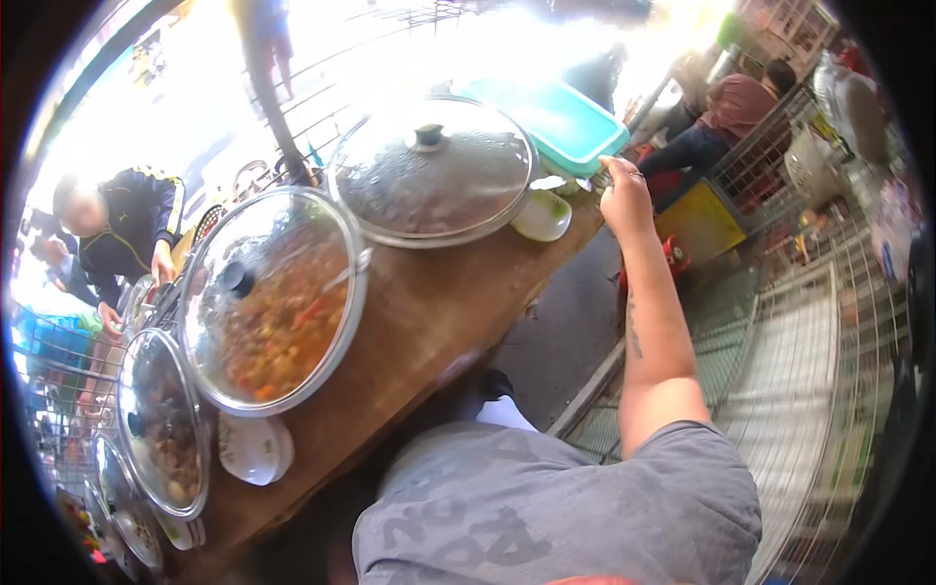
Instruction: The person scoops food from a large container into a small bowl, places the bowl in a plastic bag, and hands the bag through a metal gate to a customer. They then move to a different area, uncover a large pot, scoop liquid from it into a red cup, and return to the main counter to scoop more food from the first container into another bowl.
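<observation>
My right hand (627, 189) reaches out to the far end of the wooden counter, its fingers bent at the near corner of a turquoise plastic container with a translucent lid (578, 128). Whether the fingers grip that corner or only rest by it is unclear. My left hand is out of view. Beside the container is a large pot under a steamed glass lid (431, 175). Another glass-lidded pot (285, 314) holds an orange-red stew with chopped vegetables. A small white-and-green dish (545, 216) lies near my right hand.
More glass-lidded pots (164, 424) line the counter (431, 307) to the left, with stacked white bowls (252, 447) beside them. Behind a wire grille, a person in a dark jacket (135, 219) stands. Another person (738, 110) sits at upper right. Wire racks (797, 351) flank my right side.
</observation>
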`<state>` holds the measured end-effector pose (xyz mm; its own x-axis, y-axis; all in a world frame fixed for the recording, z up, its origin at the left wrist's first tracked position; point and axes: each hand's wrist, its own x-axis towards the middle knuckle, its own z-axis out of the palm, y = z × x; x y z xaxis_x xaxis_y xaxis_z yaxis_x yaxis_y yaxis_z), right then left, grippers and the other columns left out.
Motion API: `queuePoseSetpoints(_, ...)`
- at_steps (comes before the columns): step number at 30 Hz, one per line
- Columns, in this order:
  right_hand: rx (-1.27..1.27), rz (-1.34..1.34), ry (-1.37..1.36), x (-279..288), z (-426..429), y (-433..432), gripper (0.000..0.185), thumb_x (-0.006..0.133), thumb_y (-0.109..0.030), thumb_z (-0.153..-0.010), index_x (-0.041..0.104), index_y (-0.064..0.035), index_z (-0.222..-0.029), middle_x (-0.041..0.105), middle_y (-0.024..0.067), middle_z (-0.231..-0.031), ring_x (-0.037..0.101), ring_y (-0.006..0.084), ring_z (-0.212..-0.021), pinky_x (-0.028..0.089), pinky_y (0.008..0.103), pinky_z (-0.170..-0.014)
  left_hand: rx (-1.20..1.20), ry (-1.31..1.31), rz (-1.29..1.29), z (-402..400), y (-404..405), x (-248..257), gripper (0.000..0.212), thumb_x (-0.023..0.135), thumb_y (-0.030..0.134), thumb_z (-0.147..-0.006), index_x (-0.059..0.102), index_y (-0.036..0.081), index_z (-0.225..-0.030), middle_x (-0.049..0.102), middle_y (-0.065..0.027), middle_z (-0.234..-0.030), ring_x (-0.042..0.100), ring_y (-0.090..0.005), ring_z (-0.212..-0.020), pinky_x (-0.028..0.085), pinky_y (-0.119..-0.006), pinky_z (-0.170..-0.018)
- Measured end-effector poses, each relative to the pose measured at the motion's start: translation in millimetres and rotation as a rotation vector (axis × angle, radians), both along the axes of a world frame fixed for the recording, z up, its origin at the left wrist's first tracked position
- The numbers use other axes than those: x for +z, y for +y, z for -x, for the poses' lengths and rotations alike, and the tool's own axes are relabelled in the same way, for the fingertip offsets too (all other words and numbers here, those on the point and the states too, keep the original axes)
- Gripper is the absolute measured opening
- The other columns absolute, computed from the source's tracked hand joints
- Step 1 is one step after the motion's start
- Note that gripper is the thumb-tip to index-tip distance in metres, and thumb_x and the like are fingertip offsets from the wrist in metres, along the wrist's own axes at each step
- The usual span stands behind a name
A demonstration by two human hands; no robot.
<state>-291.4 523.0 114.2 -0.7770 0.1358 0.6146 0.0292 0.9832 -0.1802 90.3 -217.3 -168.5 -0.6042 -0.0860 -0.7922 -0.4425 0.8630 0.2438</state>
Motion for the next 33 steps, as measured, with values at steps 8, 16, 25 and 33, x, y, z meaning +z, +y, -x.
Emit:
queuePoseSetpoints(8, 0.384, -0.207, -0.331, 4, 66, 65, 0.059, 0.072, -0.003, -0.077, 0.066, -0.0206, -0.133, 0.063, 0.0093, -0.139, 0.052, 0.0351, -0.138, 0.037, 0.054, -0.116, 0.1, 0.301, -0.164, 81, 196, 86, 0.04, 0.067, 0.03, -0.095, 0.067, 0.007, -0.127, 0.072, -0.0175, -0.121, 0.07, -0.0339, -0.111, 0.056, -0.043, -0.096)
queuePoseSetpoints(16, 0.644, -0.164, -0.167, 7, 72, 84, 0.049, 0.082, -0.009, -0.071, 0.072, -0.0118, -0.118, 0.07, 0.0057, -0.112, 0.066, 0.027, -0.112, 0.048, 0.0442, -0.102, 0.128, 0.415, -0.319, 147, 296, 176, 0.037, 0.075, 0.021, -0.089, 0.069, 0.005, -0.122, 0.074, -0.0168, -0.114, 0.073, -0.0279, -0.105, 0.057, -0.038, -0.091)
queuePoseSetpoints(25, 0.442, -0.138, -0.397, 37, 89, 144, 0.068, 0.088, -0.018, -0.071, 0.064, -0.0184, -0.135, 0.057, 0.0125, -0.145, 0.051, 0.0344, -0.137, 0.04, 0.047, -0.114, -0.041, 0.724, -0.69, 231, 434, 263, 0.022, 0.07, 0.007, -0.095, 0.07, 0.001, -0.116, 0.073, -0.0077, -0.104, 0.068, -0.0145, -0.095, 0.054, -0.029, -0.086)
queuePoseSetpoints(33, 0.789, -0.12, -0.362, 22, 155, 212, 0.056, 0.072, 0.002, -0.071, 0.072, -0.0134, -0.124, 0.065, 0.0129, -0.134, 0.056, 0.0353, -0.133, 0.047, 0.0453, -0.11, 0.05, 1.046, -0.655, 336, 590, 327, 0.033, 0.069, 0.002, -0.093, 0.064, -0.001, -0.126, 0.065, -0.0114, -0.125, 0.065, -0.0167, -0.105, 0.056, -0.028, -0.085)
